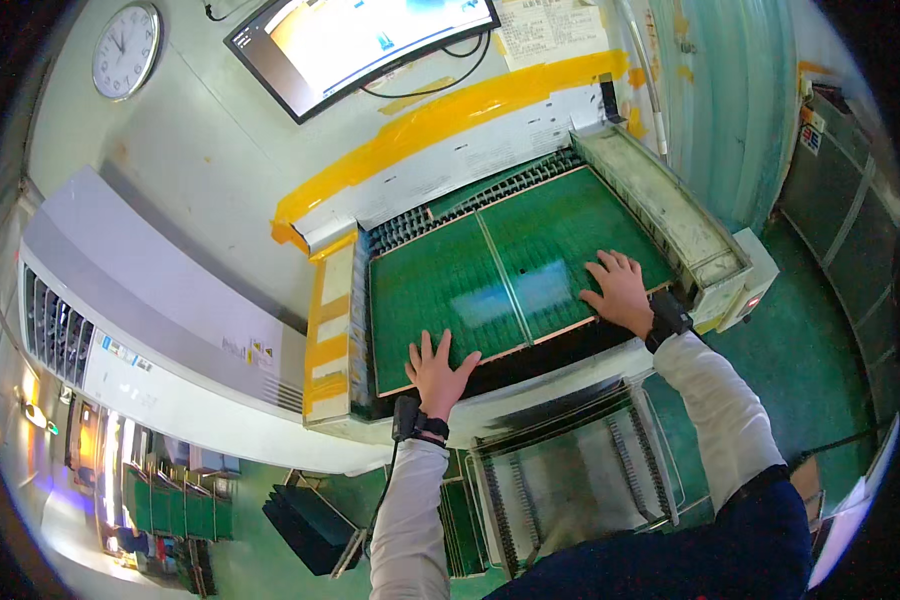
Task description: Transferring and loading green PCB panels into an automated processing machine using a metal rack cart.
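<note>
A large green panel, split by a pale line down its middle and edged in copper colour, lies flat on a roller conveyor. It looks like a circuit board panel. My left hand rests at its near left edge, fingers spread and pointing away from me. Over the near right part of the panel is my right hand, its fingers stretched out and touching or just above the surface. Neither hand is wrapped round anything. Both wrists wear black straps with small devices.
Pale side rails flank the conveyor, the left one yellow-taped. Below stands a metal rack; dark panels lean in a stand to its left. A white air conditioner is at left. A screen and clock hang above.
</note>
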Demonstrator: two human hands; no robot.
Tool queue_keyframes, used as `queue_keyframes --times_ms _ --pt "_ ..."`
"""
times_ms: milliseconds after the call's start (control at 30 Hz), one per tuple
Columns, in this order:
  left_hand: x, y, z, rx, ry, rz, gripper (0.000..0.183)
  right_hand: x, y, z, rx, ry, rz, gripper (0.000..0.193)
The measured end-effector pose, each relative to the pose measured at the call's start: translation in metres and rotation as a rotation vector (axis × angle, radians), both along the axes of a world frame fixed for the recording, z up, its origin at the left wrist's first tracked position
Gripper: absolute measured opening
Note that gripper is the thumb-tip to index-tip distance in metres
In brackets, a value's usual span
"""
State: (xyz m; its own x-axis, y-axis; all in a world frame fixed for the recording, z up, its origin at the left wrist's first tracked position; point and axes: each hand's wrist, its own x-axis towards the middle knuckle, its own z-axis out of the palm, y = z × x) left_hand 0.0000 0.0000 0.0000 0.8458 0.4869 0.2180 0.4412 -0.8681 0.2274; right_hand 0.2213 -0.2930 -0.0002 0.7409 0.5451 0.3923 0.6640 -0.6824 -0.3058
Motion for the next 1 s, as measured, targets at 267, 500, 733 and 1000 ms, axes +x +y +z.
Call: queue_keyframes --times_ms 267,500,733,1000 --pt "-0.001 -0.021 0.002 0.024 -0.065 -0.063 0.072 -0.024 0.004 0.008 0.044 -0.045 0.055 0.053" --pt "0.002 -0.02 -0.004 -0.022 -0.069 -0.069 0.069 -0.02 0.004 0.003 0.056 -0.063 0.064 0.053" --pt "0.007 -0.014 -0.006 0.01 -0.042 -0.067 0.069 -0.015 0.008 0.0 0.059 -0.077 0.059 0.053" --pt "0.014 -0.005 -0.009 0.039 -0.052 -0.067 0.069 -0.007 0.014 0.0 0.057 -0.094 0.052 0.053"
